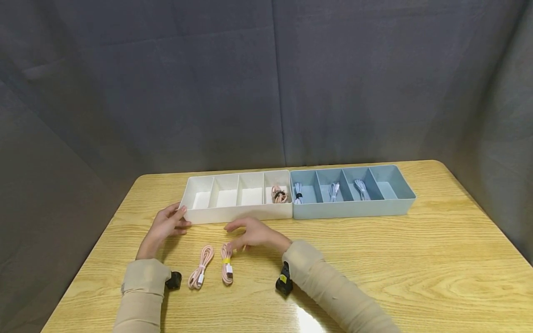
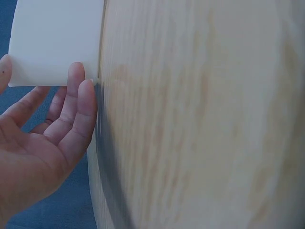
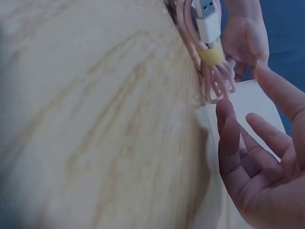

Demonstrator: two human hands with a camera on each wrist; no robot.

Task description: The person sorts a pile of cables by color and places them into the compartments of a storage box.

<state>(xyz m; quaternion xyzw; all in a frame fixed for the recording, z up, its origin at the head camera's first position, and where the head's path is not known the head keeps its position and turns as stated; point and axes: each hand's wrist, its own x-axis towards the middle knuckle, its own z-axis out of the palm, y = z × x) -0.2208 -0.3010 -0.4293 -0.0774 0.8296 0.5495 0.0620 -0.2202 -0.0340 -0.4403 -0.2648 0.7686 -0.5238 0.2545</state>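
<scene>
At the left end of a white four-compartment box (image 1: 239,215), my left hand (image 1: 165,224) rests its fingers against the corner. In the left wrist view those fingers are loosely bent beside the white end wall (image 2: 55,57). My right hand (image 1: 257,233) hovers in front of the box with its fingers spread and nothing held. Its fingertips are right by the end of a coiled pink USB cable (image 1: 226,252) bound with a yellow tie. To the left of that lies another coiled pink cable (image 1: 204,261) with a white tie.
A blue four-compartment box (image 1: 354,209) abuts the white one on the right, with pale blue cables (image 1: 361,188) in three compartments. Pink cable (image 1: 280,196) with a black tie sits in the white box's rightmost compartment. A dark curtain (image 1: 216,92) hangs behind the wooden table (image 1: 437,259).
</scene>
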